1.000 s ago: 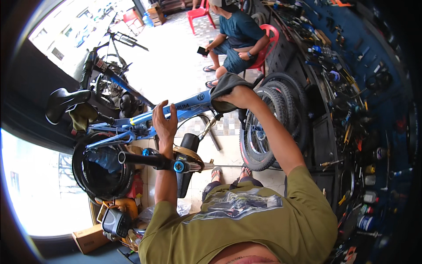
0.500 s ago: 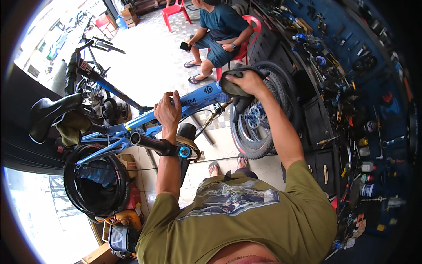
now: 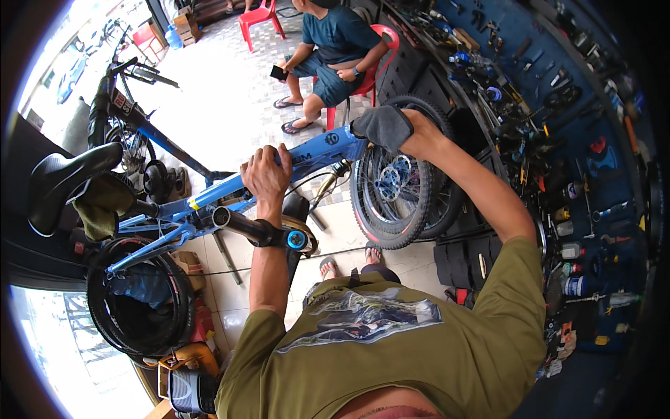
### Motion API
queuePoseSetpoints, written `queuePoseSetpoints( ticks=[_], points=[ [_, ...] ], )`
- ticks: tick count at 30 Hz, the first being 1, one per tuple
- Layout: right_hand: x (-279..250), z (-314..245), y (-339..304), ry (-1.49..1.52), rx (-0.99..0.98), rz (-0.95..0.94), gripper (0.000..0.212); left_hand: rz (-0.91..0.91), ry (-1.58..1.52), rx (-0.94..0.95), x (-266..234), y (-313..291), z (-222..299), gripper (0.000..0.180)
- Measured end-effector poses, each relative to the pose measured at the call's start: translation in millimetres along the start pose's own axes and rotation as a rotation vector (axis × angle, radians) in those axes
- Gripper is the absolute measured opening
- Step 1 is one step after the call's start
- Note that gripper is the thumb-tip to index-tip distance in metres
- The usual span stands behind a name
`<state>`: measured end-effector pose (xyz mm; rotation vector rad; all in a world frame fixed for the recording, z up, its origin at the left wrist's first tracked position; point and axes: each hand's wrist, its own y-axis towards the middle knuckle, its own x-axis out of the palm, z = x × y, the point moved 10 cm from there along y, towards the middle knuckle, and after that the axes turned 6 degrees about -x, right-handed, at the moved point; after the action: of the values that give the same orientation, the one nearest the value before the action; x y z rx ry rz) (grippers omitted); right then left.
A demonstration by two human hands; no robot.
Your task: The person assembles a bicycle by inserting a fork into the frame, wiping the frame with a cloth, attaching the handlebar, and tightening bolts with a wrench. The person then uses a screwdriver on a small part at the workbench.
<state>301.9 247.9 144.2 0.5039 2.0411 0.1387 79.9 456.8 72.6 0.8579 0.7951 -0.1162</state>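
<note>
A blue bicycle frame (image 3: 227, 187) stretches across in front of me, a black saddle (image 3: 70, 185) at its left end. My left hand (image 3: 266, 173) is closed over the frame's upper tube, its fingers curled over the far side. At the frame's right end, my right hand (image 3: 421, 135) grips a dark grey cloth (image 3: 384, 128). The cloth wraps over the head tube opening and hides most of it. Beneath my left hand, a black clamp tube with a blue cap (image 3: 296, 241) crosses my forearm. An olive cloth (image 3: 103, 206) hangs below the saddle.
Bicycle wheels (image 3: 394, 188) stand just beyond my right hand. Tools cover a blue wall panel (image 3: 537, 70) on the right. A seated person (image 3: 342, 45) holds a phone ahead. Tyres (image 3: 139, 307) lean at lower left; another bicycle (image 3: 150, 126) stands at far left.
My right hand has brought the cloth round onto the frame's right end, its back now turned more upward. My left hand stays on the tube. The whole view has shifted slightly.
</note>
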Motion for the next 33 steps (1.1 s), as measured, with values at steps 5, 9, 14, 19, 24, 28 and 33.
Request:
queuePoseSetpoints(
  ticks=[5,9,14,19,24,28,33],
  points=[
    [12.5,-37.9,15.0,-0.583,-0.398,-0.085,0.01,0.032,-0.016,0.012,1.1,1.6,3.6,0.036],
    [37.3,-58.4,18.0,-0.845,-0.395,-0.263,0.009,0.034,0.005,0.014,-1.9,1.0,-0.9,0.036],
    [34.8,-32.2,17.3,-0.359,-0.005,-0.23,0.023,0.019,-0.005,0.028,-1.2,-1.7,-0.7,0.032],
    [40.6,48.0,-9.1,0.954,0.526,0.053,0.023,0.025,0.013,0.028,1.4,0.4,-0.8,0.03],
    [-77.4,53.4,-28.6,0.357,0.099,0.42,0.021,0.036,-0.003,0.045,0.6,-1.2,3.5,0.028],
    [-83.0,-23.9,-5.4,-0.484,-0.299,0.295,0.016,0.047,0.006,0.04,-1.7,0.0,-1.0,0.029],
    [-7.9,-30.1,13.9,-0.696,-0.464,-0.187,0.006,0.052,-0.016,0.05,-2.2,-1.4,1.2,0.028]
  ],
)
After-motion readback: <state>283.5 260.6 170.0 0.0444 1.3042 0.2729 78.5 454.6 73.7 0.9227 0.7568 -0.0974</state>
